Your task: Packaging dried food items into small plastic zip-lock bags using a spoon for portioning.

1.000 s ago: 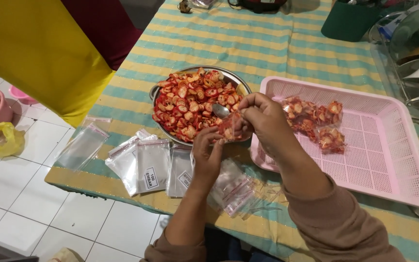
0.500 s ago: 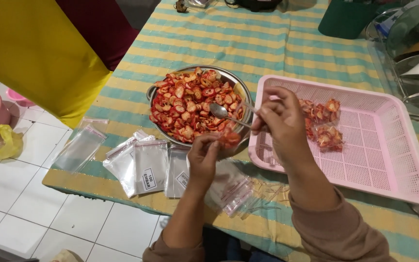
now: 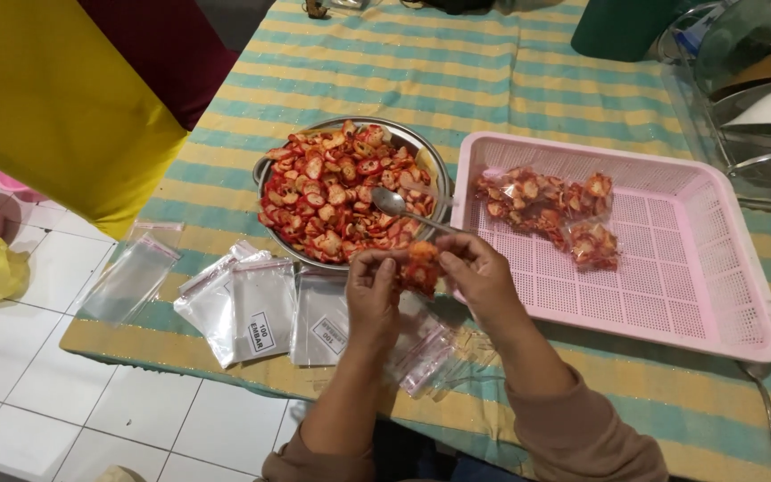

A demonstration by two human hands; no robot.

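Small filled bag (image 3: 421, 266) of red chips: pinched betw. left hand (image 3: 373, 290) & right hand (image 3: 479, 272), both closed on it, just below metal bowl (image 3: 271, 170) of chips w/ spoon (image 3: 403, 208). Pink tray (image 3: 671, 268) right, w/ filled bags (image 3: 551, 203). Empty clear bags (image 3: 252, 308) left, on striped cloth (image 3: 493, 80).

Bowl (image 3: 269, 170) left of tray (image 3: 671, 268); empty bags (image 3: 252, 308) before bowl; filled packets (image 3: 546, 201) in tray.
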